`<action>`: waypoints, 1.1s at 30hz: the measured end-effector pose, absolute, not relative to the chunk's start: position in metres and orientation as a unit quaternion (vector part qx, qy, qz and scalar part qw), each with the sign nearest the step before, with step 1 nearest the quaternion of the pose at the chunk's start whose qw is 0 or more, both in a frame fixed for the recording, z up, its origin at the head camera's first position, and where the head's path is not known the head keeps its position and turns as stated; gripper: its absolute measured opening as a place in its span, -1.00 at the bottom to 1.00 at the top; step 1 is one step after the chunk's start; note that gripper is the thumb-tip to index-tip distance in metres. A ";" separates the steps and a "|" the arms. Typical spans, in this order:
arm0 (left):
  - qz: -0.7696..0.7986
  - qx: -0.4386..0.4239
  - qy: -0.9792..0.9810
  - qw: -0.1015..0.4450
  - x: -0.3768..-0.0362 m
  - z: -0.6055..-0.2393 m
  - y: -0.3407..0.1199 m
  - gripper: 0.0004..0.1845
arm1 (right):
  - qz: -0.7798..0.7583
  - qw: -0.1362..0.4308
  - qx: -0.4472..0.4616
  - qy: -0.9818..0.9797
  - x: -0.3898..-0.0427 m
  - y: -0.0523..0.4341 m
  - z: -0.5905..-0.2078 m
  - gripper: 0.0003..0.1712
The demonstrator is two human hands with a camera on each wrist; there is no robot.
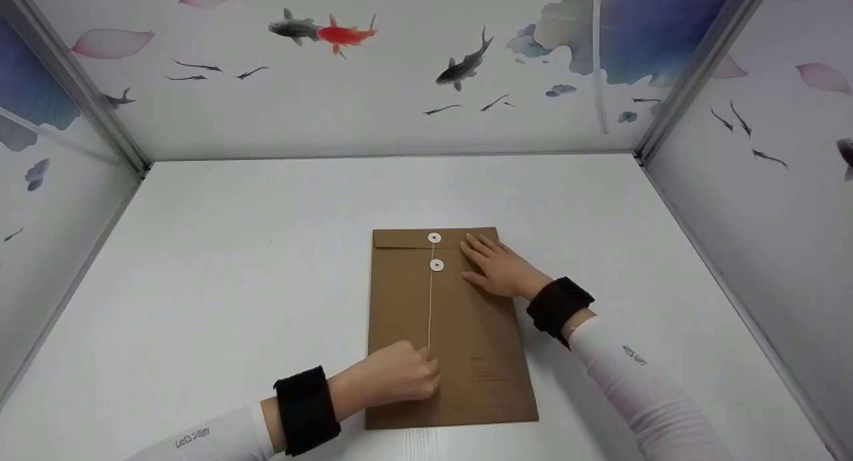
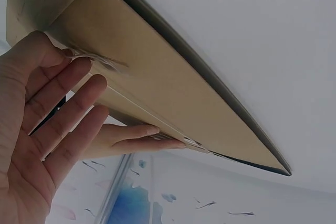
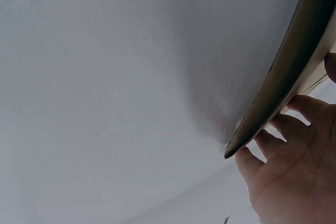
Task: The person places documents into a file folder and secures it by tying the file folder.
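A brown paper document envelope lies on the white table with its flap folded down at the far end. Two white round buttons sit in line, one on the flap and one on the body. From them a thin white string runs straight toward the near end. My left hand pinches the string between thumb and index finger, low over the envelope; the left wrist view shows the pinch and the other fingers loosely extended. With fingers spread, my right hand rests on the envelope's upper right part, beside the buttons.
The white table is bounded by a back panel and side panels, printed with fish and petals. Metal frame posts stand at the corners. Black bands wrap both wrists.
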State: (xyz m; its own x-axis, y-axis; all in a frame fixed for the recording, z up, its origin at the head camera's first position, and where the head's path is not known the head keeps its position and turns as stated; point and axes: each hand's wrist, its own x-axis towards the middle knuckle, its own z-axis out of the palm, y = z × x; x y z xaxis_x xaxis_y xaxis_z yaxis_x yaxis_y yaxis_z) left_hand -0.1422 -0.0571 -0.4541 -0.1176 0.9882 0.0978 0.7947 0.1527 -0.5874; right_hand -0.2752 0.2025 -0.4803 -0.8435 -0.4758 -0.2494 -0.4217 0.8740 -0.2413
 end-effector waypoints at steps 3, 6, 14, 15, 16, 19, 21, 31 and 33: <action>0.196 -0.619 -0.722 0.237 -0.142 -0.455 -0.051 -0.77 | -0.090 0.152 -0.234 0.956 -0.275 0.203 -0.480 -0.21; 0.188 -0.618 -0.726 0.235 -0.141 -0.455 -0.045 -0.80 | -0.095 0.155 -0.233 0.955 -0.275 0.204 -0.479 -0.21; 0.155 -0.612 -0.742 0.225 -0.143 -0.454 -0.027 -0.85 | -0.106 0.145 -0.242 0.953 -0.272 0.203 -0.476 -0.22; 0.150 -0.609 -0.747 0.221 -0.143 -0.454 -0.025 -0.85 | -0.107 0.144 -0.243 0.953 -0.272 0.203 -0.476 -0.22; 0.144 -0.607 -0.752 0.216 -0.143 -0.454 -0.023 -0.84 | -0.107 0.144 -0.243 0.953 -0.273 0.203 -0.477 -0.22; 0.120 -0.598 -0.768 0.194 -0.145 -0.454 -0.017 -0.82 | -0.105 0.146 -0.240 0.954 -0.274 0.203 -0.478 -0.23; 0.109 -0.594 -0.775 0.183 -0.146 -0.454 -0.014 -0.82 | -0.101 0.146 -0.238 0.955 -0.274 0.203 -0.479 -0.23; 0.099 -0.590 -0.785 0.163 -0.151 -0.460 -0.008 -0.79 | -0.105 0.150 -0.237 0.954 -0.273 0.204 -0.479 -0.22; 0.093 -0.592 -0.785 0.157 -0.153 -0.460 -0.008 -0.79 | -0.103 0.147 -0.238 0.954 -0.273 0.204 -0.480 -0.21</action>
State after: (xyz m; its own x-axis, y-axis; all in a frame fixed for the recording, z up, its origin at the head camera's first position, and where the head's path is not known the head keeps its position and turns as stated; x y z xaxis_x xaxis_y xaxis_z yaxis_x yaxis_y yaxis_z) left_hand -0.1525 -0.0081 -0.4596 -0.2489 0.9591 0.1350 0.9006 0.2805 -0.3320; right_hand -0.2734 0.2036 -0.4796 -0.8431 -0.4852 -0.2320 -0.4244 0.8652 -0.2671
